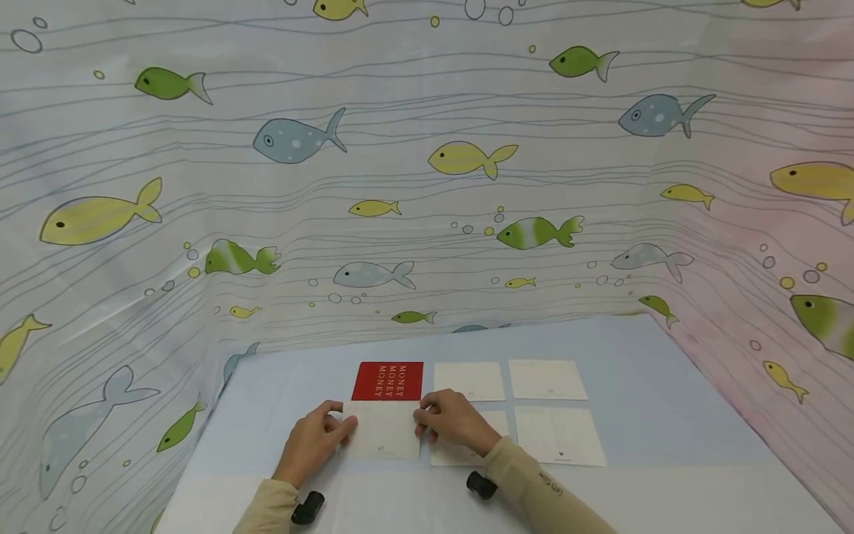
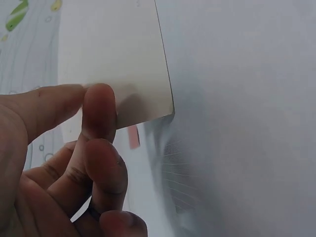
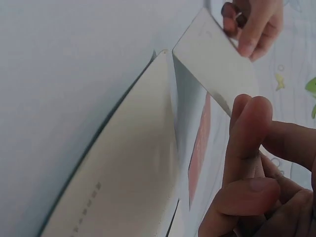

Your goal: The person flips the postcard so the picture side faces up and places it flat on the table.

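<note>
A white card (image 1: 382, 432) is held between my two hands, with small print near its front edge in the head view. My left hand (image 1: 312, 443) pinches its left end between thumb and index finger, and the left wrist view shows that grip on the card (image 2: 116, 49). At the opposite end, my right hand (image 1: 459, 421) pinches the edge. The right wrist view has the card (image 3: 212, 57) tilted and raised off the table. Just behind it lies a red card (image 1: 394, 380) printed with "MONEY" in repeated lines; its front edge is hidden.
Several white cards lie to the right in two rows: a back one (image 1: 469, 380), its neighbour (image 1: 548, 380), and a front one (image 1: 559, 436). Another front card (image 1: 494, 424) is partly under my right hand. Fish-printed sheeting (image 1: 427, 245) surrounds the pale table (image 1: 680, 430).
</note>
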### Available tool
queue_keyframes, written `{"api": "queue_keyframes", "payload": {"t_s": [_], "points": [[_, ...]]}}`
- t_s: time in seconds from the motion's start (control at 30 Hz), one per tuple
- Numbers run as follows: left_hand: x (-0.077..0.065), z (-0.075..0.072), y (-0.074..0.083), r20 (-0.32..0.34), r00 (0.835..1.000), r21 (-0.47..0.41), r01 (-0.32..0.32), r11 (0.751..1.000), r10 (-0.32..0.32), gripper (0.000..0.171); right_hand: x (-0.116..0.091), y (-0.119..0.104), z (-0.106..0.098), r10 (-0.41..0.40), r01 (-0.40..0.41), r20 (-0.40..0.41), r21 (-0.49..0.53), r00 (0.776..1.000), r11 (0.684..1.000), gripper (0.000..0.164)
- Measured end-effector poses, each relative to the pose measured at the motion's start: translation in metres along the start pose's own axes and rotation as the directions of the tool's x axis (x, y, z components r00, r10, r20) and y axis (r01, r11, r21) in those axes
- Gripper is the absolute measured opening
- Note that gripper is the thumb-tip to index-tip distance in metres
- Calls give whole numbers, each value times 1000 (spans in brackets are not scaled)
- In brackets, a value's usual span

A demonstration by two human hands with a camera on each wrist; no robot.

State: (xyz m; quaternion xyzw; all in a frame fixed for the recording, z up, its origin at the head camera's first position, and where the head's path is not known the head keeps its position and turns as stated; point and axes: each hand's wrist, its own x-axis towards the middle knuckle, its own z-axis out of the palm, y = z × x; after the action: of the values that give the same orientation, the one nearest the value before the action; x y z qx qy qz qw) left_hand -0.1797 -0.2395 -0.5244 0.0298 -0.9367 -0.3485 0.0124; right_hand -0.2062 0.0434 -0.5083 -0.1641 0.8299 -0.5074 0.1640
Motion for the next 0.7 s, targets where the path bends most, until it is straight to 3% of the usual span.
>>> {"api": "queue_keyframes", "payload": {"t_s": [0.5, 0.7], "points": [[0, -6, 6, -13, 999, -51, 43, 998, -43, 35, 1, 0, 2, -3, 2, -23, -7, 1000, 1000, 20], [0, -7, 6, -21, 999, -65, 28, 997, -30, 35, -1, -3, 1, -10, 9, -36, -27, 999, 1000, 22]]}}
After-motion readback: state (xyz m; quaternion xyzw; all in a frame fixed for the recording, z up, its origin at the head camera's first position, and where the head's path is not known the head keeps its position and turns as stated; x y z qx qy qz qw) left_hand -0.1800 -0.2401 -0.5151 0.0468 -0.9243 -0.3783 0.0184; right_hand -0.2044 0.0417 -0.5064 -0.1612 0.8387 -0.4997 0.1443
